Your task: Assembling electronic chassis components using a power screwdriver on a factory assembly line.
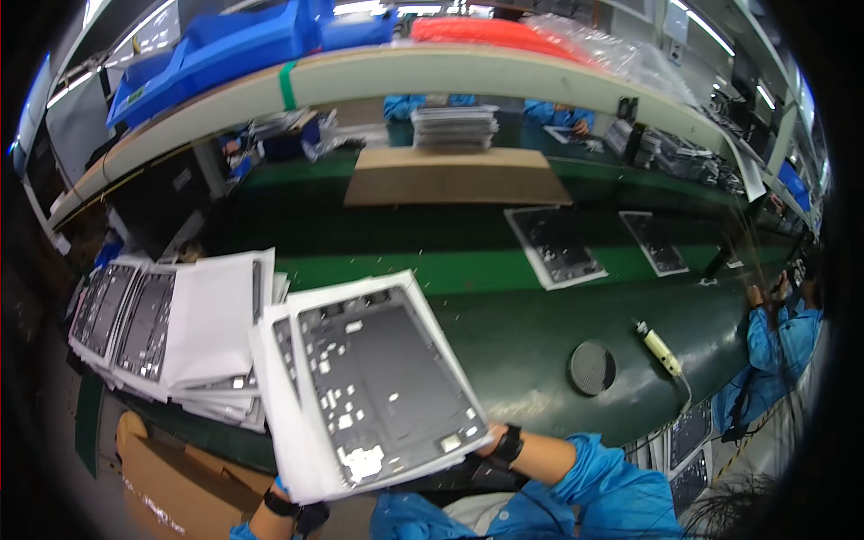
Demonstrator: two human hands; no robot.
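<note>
I hold a stack of flat grey metal panels (378, 378), each lying on a white sheet, tilted above the near edge of the dark green bench (531, 342). My right hand (490, 443) grips the stack's lower right corner; its wrist wears a black band. My left hand (281, 490) is mostly hidden under the stack's lower left corner, with only the banded wrist showing. Both sleeves are blue.
Stacks of similar panels with white sheets (171, 324) lie at the left. Two single panels (553, 245) rest on the green conveyor belt. A round black disc (591, 367) and a white handheld tool (660, 349) lie to the right. A co-worker in blue (778, 346) sits at far right. A cardboard box (180, 477) is below left.
</note>
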